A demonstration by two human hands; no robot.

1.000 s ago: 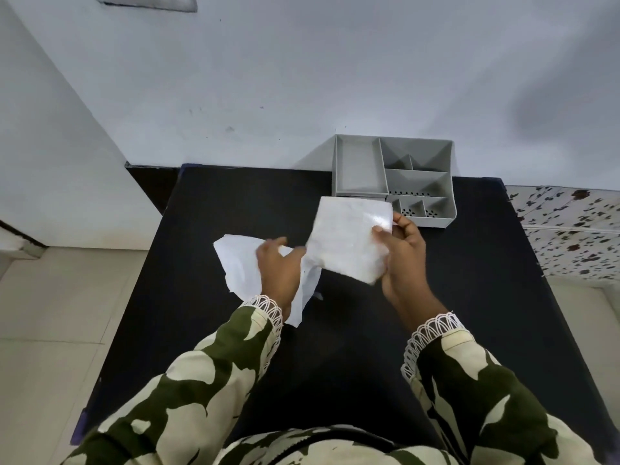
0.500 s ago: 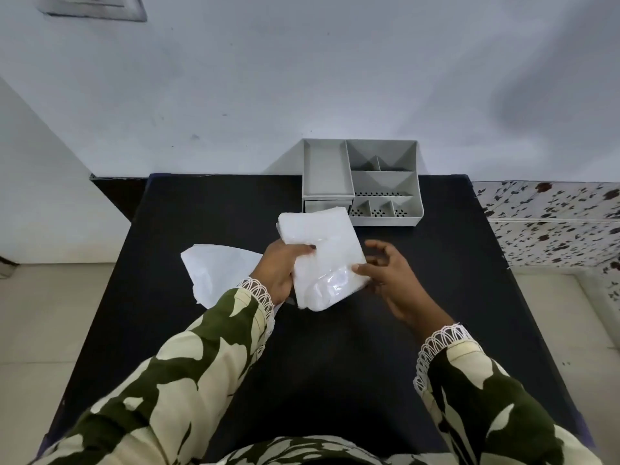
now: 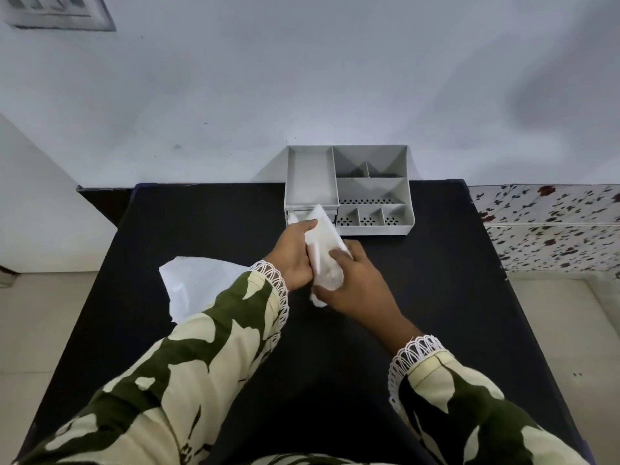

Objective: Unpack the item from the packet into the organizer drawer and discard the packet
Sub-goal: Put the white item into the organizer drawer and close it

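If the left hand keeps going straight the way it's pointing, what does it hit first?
Probably the organizer: the left hand, gripping the white item, points up-table at its small front drawer. Depth is unclear from one view.

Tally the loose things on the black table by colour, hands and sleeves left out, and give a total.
White: 2, the item held in both hands, and the packet lying flat at left.
Grey: 1, the organizer at the table's far edge.
Total: 3.
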